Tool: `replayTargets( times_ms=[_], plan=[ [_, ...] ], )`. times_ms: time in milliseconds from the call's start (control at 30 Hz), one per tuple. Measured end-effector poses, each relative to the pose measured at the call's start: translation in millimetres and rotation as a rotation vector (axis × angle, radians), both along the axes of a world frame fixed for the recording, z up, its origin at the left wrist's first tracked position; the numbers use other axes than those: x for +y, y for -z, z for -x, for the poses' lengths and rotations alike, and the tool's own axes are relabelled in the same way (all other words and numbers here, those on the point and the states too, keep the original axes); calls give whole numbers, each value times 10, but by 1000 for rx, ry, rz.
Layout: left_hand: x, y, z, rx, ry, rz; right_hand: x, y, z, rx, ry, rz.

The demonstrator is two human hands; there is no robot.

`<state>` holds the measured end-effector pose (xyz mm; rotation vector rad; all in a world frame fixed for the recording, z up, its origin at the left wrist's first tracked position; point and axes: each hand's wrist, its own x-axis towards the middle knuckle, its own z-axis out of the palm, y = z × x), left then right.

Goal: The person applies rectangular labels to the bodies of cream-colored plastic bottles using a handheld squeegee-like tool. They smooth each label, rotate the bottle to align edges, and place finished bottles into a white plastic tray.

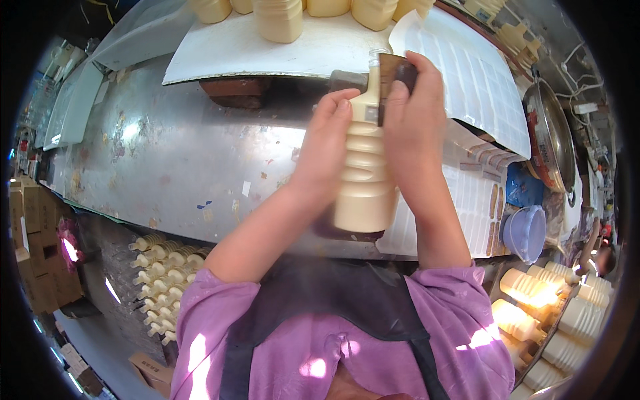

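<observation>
A cream ribbed bottle [366, 175] with a clear threaded neck stands out in front of me, above the metal tabletop [200, 165]. My left hand [327, 135] grips its left shoulder, with fingertips beside a small dark-and-white label. My right hand [417, 110] lies along the bottle's right side and holds a brown block with a dark round knob [392, 75] against the neck and shoulder. The underside of that block is hidden. More cream bottles [278, 22] stand on a white board [225, 52] beyond my hands.
Label sheets [475, 90] lie at the right. A lidded pan [550, 135] and a pale blue bucket [525, 232] are at the right edge. Stacked cream bottles [170, 275] sit below left, others [530, 290] below right. Cardboard boxes [45, 260] stand far left. A brick-like block [235, 92] lies under the board.
</observation>
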<state>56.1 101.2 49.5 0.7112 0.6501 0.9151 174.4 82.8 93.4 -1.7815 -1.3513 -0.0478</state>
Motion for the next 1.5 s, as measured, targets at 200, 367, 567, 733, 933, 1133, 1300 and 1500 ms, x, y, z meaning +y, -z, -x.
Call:
replayTargets(
  times_ms=[200,367,567,733,933,1133,1300,1500],
  plan=[
    [-6,22,-41,-6,-30,30,77,-68,199,-91,-50,59],
    [-36,-83,13,-117,-1,102,97,-85,149,-143,31,84],
    [1,97,-17,36,-33,-74,93,-63,209,-96,-62,85],
    [40,179,-24,380,-48,-360,28,-8,14,-42,-22,66],
    [115,251,13,252,18,-234,-99,323,-347,54,-73,-102],
    [113,286,33,191,2,-208,-100,576,-482,140,-40,-195],
    [104,273,52,191,-11,-224,-76,643,-494,144,-24,-217],
    [76,99,-20,396,59,-205,-62,682,-561,53,-35,-243]
  ],
)
